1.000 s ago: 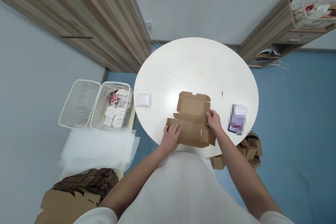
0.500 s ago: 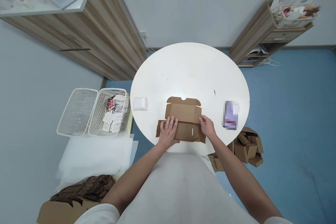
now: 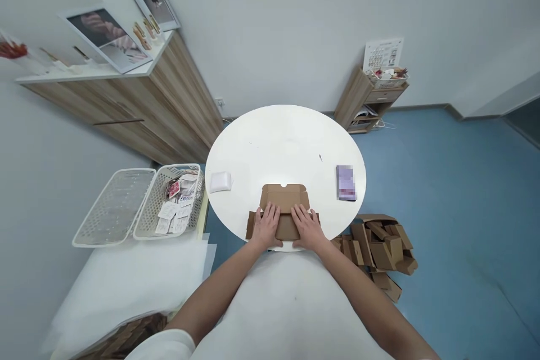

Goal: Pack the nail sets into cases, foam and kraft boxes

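Note:
A flattened brown cardboard box (image 3: 285,198) lies unfolded on the round white table (image 3: 278,140), close to its front edge. Its lid panel, with a small notch, points away from me. My left hand (image 3: 265,227) rests on the left part of the near panel, fingers stretched forward and thumb by the near edge. On the right part of that panel lies my right hand (image 3: 309,227), its fingers likewise spread and its thumb pointing inward. Both hands cover parts of the side flaps. The middle of the near panel shows between them.
A white packet (image 3: 220,181) sits at the table's left, a blurred purple item (image 3: 346,183) at its right. White baskets (image 3: 141,225) stand left, one holding cards, above white sheets (image 3: 139,270). Cardboard boxes (image 3: 382,242) are piled on the floor right. A wooden cabinet (image 3: 181,101) stands back left.
My right hand has moved from the cardboard's right edge inward onto the near panel, its fingers now spread. My left hand stays on the left part. The view has shifted, showing more wall.

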{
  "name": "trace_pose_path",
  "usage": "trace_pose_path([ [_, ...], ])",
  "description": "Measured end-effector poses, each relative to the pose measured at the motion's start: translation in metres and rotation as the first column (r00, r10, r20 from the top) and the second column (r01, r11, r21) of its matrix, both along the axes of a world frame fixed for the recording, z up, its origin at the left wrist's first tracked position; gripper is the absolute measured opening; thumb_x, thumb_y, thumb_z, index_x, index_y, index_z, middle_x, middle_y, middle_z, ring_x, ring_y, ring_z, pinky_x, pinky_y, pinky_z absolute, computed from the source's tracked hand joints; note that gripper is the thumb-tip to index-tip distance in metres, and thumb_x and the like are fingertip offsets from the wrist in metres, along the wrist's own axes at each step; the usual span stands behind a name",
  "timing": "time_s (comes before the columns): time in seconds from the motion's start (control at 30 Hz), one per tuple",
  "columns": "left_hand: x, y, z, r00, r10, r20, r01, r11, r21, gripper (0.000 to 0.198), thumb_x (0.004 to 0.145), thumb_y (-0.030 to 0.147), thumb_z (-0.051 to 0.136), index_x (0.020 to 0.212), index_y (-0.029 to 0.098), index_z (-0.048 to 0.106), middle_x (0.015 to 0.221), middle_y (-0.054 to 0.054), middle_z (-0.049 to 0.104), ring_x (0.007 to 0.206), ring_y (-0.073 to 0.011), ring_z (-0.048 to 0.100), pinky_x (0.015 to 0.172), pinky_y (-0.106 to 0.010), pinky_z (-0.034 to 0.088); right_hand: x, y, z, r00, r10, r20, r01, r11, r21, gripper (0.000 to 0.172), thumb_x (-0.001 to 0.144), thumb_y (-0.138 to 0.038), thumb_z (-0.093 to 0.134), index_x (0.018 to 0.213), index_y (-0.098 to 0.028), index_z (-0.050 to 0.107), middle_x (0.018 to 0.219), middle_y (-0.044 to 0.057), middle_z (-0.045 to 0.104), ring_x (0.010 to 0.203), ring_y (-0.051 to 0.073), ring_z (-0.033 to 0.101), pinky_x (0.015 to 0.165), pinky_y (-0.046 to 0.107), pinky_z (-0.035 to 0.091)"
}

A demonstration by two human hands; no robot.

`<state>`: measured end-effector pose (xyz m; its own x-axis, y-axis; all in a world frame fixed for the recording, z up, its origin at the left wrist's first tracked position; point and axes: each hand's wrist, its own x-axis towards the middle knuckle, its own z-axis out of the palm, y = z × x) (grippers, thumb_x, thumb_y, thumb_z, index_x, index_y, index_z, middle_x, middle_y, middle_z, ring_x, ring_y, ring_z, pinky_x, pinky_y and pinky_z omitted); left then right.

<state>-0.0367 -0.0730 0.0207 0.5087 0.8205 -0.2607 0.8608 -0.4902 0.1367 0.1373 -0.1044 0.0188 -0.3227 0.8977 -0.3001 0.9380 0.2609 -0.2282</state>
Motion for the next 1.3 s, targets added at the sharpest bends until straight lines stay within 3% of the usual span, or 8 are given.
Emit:
trace_pose_path([
  [0.13, -0.018, -0.017, 0.002, 0.986, 0.167, 0.026, -0.168, 0.985, 0.043, 0.122, 0.038, 0.056, 0.073, 0.138, 0.015, 0.015, 0.144, -0.017, 0.013, 0.131, -0.0369, -0.006, 0.102, -0.055, 0.001, -0.002, -0.005, -0.011, 0.998, -0.031, 0.049, 0.033, 0.999, -0.023, 0.113, 0.054, -0.038, 0.071, 0.139, -0.020, -0.001, 0.146, 0.009, 0.008, 0.134, 0.028, 0.000, 0.103, 0.051, 0.007],
  [0.27, -0.061, -0.034, -0.007, 0.839, 0.536, 0.093, -0.540, 0.842, 0.023, 0.110, 0.053, 0.059, 0.064, 0.137, 0.013, 0.009, 0.144, -0.020, 0.011, 0.131, -0.0359, 0.010, 0.099, -0.052, 0.016, -0.001, -0.003, -0.012, 0.998, -0.052, 0.039, 0.054, 0.997, -0.054, 0.113, 0.055, -0.036, 0.071, 0.139, -0.022, -0.003, 0.147, 0.008, 0.006, 0.134, 0.027, -0.001, 0.102, 0.050, 0.012],
  [0.33, -0.080, -0.041, -0.017, 0.786, 0.603, 0.138, -0.601, 0.797, -0.063, 0.094, 0.063, 0.055, 0.059, 0.135, 0.014, 0.016, 0.139, -0.019, 0.024, 0.126, -0.0330, 0.024, 0.095, -0.046, 0.027, -0.001, -0.002, -0.011, 0.998, -0.063, 0.022, 0.064, 0.996, -0.066, 0.114, 0.054, -0.037, 0.071, 0.139, -0.021, -0.004, 0.147, 0.008, 0.004, 0.134, 0.027, -0.001, 0.102, 0.048, 0.016],
  [0.53, -0.086, -0.043, -0.028, 0.775, 0.541, 0.326, -0.512, 0.840, -0.179, 0.036, 0.074, 0.035, 0.053, 0.105, 0.017, 0.053, 0.112, -0.011, 0.054, 0.106, -0.0242, 0.048, 0.086, -0.032, 0.037, -0.007, -0.003, -0.007, 0.998, -0.055, -0.037, 0.051, 0.994, -0.101, 0.116, 0.053, -0.043, 0.071, 0.139, -0.017, -0.002, 0.147, 0.007, 0.002, 0.134, 0.025, -0.003, 0.102, 0.040, 0.021],
  [0.77, -0.064, -0.037, -0.012, 0.539, 0.684, 0.491, -0.562, 0.727, -0.395, 0.025, 0.076, 0.034, 0.050, 0.094, 0.018, 0.051, 0.089, -0.006, 0.063, 0.078, -0.0178, 0.060, 0.067, -0.027, 0.043, -0.016, -0.009, -0.011, 0.992, -0.103, -0.070, 0.094, 0.988, -0.123, 0.115, 0.054, -0.046, 0.070, 0.139, -0.015, -0.001, 0.147, 0.008, 0.000, 0.134, 0.027, -0.006, 0.105, 0.040, 0.018],
  [1.0, -0.056, -0.042, -0.004, 0.640, 0.580, 0.504, -0.452, 0.815, -0.363, 0.044, 0.060, 0.049, 0.062, 0.090, 0.020, 0.049, 0.091, -0.003, 0.060, 0.070, -0.0152, 0.057, 0.060, -0.025, 0.041, -0.021, -0.013, -0.017, 0.984, -0.131, -0.124, 0.113, 0.984, -0.140, 0.117, 0.052, -0.047, 0.070, 0.139, -0.013, -0.001, 0.147, 0.009, 0.000, 0.133, 0.028, -0.007, 0.105, 0.041, 0.016],
  [1.13, -0.056, -0.036, -0.005, 0.678, 0.572, 0.462, -0.442, 0.819, -0.365, 0.025, 0.076, 0.044, 0.045, 0.084, 0.021, 0.048, 0.084, -0.001, 0.061, 0.067, -0.0134, 0.056, 0.059, -0.025, 0.039, -0.022, -0.013, -0.014, 0.985, -0.122, -0.120, 0.105, 0.985, -0.137, 0.119, 0.051, -0.046, 0.071, 0.139, -0.014, -0.002, 0.147, 0.009, 0.000, 0.133, 0.029, -0.007, 0.105, 0.041, 0.016],
  [1.3, -0.056, -0.026, -0.006, 0.719, 0.599, 0.352, -0.482, 0.795, -0.369, 0.008, 0.078, 0.028, 0.045, 0.076, 0.021, 0.046, 0.077, 0.000, 0.061, 0.069, -0.0135, 0.056, 0.060, -0.023, 0.038, -0.024, -0.011, -0.009, 0.993, -0.085, -0.077, 0.075, 0.988, -0.135, 0.120, 0.049, -0.046, 0.071, 0.139, -0.011, -0.001, 0.147, 0.010, 0.001, 0.133, 0.028, -0.008, 0.107, 0.039, 0.012],
])
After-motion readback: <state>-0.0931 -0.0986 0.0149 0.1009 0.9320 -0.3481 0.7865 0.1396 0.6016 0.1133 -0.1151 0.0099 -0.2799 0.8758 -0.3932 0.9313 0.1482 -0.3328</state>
